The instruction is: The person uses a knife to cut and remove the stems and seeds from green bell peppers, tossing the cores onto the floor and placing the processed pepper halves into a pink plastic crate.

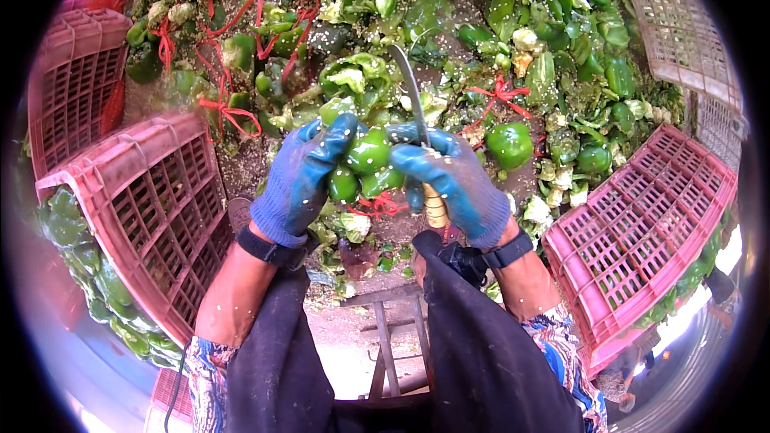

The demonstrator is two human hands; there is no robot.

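Note:
Both of my hands wear blue coated gloves and meet in front of me, above a floor of pepper scraps. My left hand (309,180) is closed round a shiny green bell pepper (369,154). In my right hand (457,180) is a knife (411,88) with a thin curved blade pointing up and away; its pale handle (435,208) shows below the fingers. The right fingers come close to the pepper's right side; whether they touch it I cannot tell. A whole green pepper (509,145) lies just right of my right hand.
Pink plastic crates stand at the left (148,216) and right (642,232), with green peppers (96,265) beside the left one. Pepper pieces and seeds (553,72) cover the ground ahead. Red ties (233,112) lie among them. A metal stool frame (385,337) shows between my legs.

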